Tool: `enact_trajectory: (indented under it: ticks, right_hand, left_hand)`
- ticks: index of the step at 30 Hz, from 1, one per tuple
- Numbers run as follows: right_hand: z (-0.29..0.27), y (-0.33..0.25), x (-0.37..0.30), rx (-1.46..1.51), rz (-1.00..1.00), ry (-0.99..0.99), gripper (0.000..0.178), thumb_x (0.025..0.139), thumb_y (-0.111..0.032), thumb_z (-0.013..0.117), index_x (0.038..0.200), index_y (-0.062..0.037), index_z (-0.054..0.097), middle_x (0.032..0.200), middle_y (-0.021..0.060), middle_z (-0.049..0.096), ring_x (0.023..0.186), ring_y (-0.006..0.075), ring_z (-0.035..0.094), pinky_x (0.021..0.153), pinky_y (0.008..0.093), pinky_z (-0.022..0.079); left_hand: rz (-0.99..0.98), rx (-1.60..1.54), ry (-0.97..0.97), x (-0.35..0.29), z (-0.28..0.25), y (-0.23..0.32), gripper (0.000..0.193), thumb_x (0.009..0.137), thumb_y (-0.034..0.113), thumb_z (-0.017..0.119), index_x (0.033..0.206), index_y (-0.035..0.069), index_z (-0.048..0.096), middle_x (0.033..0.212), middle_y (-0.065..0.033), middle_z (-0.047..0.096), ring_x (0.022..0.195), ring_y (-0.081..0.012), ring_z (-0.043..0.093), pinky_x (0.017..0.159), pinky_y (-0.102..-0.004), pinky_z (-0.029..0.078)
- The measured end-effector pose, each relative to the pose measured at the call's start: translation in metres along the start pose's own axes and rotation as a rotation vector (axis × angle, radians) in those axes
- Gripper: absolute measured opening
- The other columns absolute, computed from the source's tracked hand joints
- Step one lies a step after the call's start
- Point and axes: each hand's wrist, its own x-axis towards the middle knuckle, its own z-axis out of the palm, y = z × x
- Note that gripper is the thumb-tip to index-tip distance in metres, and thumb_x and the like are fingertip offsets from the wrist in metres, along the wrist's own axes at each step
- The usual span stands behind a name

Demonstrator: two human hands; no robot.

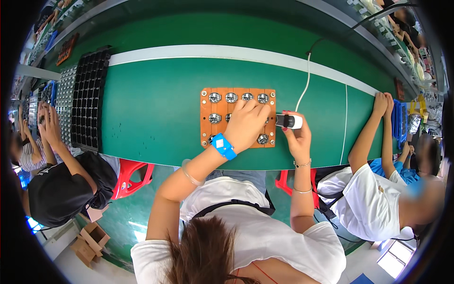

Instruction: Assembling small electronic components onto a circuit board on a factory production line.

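An orange rectangular tray point(205, 127) lies on the green table in front of me. Rows of round, shiny dark-and-silver parts point(214, 97) sit in it, with small screws along its sides. Over the middle of the tray is my left hand point(248, 124), closed, its fingers bent down among the parts. It covers several of them, and what its fingertips hold, if anything, is hidden. At the tray's right edge my right hand point(299, 137) is closed around a small white-and-black corded device point(292, 121). The device's dark end points left, toward the tray.
A white cable point(305, 87) runs from the device to the table's far side. Black compartment trays point(88, 99) stand at the left. Co-workers sit on both sides; one's forearms point(373, 124) rest on the table at the right. Red stools point(130, 179) stand below the near edge.
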Motion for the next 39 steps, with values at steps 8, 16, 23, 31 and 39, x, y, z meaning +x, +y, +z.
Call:
enact_trajectory:
  ticks: [8, 16, 23, 31, 39]
  right_hand:
    - [0.018, -0.007, 0.006, 0.083, 0.023, 0.021, 0.034, 0.080, 0.002, 0.064, 0.113, 0.0012, 0.057, 0.110, 0.0097, 0.054, 0.102, 0.0184, 0.055, 0.089, 0.0286, 0.043]
    - [0.012, 0.005, -0.005, 0.293, 0.012, 0.238, 0.039, 0.090, -0.005, 0.059, 0.125, 0.0004, 0.045, 0.122, 0.0147, 0.054, 0.112, 0.0219, 0.054, 0.096, 0.0333, 0.042]
    - [0.014, -0.012, -0.002, 0.267, 0.010, 0.099, 0.039, 0.086, -0.003, 0.063, 0.122, 0.0000, 0.048, 0.120, 0.0147, 0.056, 0.111, 0.0213, 0.055, 0.095, 0.0340, 0.044]
    - [0.031, -0.021, 0.012, 0.029, -0.044, -0.067, 0.034, 0.083, 0.003, 0.061, 0.115, 0.0014, 0.053, 0.116, 0.0118, 0.057, 0.105, 0.0187, 0.057, 0.077, 0.0270, 0.052]
    - [0.023, -0.022, 0.010, 0.021, -0.057, -0.031, 0.033, 0.084, 0.001, 0.061, 0.115, 0.0018, 0.053, 0.114, 0.0103, 0.059, 0.103, 0.0175, 0.058, 0.085, 0.0285, 0.049]
  left_hand:
    - [-0.059, -0.300, -0.038, 0.006, -0.015, 0.007, 0.031, 0.074, 0.007, 0.070, 0.096, 0.007, 0.047, 0.085, -0.0086, 0.059, 0.085, -0.0274, 0.058, 0.082, -0.0369, 0.035]
    - [-0.080, -0.107, -0.122, 0.003, -0.008, -0.004, 0.036, 0.072, 0.010, 0.072, 0.097, 0.007, 0.047, 0.087, -0.0062, 0.060, 0.092, -0.0241, 0.056, 0.080, -0.0366, 0.037]
    - [-0.035, 0.069, -0.042, -0.019, -0.036, -0.021, 0.032, 0.072, 0.010, 0.071, 0.094, 0.008, 0.050, 0.088, -0.0031, 0.060, 0.089, -0.0224, 0.054, 0.079, -0.0358, 0.037]
    - [-0.025, -0.050, -0.036, -0.020, -0.034, -0.025, 0.031, 0.072, 0.009, 0.071, 0.094, 0.008, 0.049, 0.086, -0.0040, 0.059, 0.088, -0.0230, 0.056, 0.077, -0.0361, 0.037]
    - [-0.043, -0.219, -0.097, -0.014, -0.022, -0.025, 0.027, 0.073, 0.006, 0.067, 0.092, 0.006, 0.048, 0.090, -0.0099, 0.060, 0.088, -0.0283, 0.057, 0.080, -0.0396, 0.039]
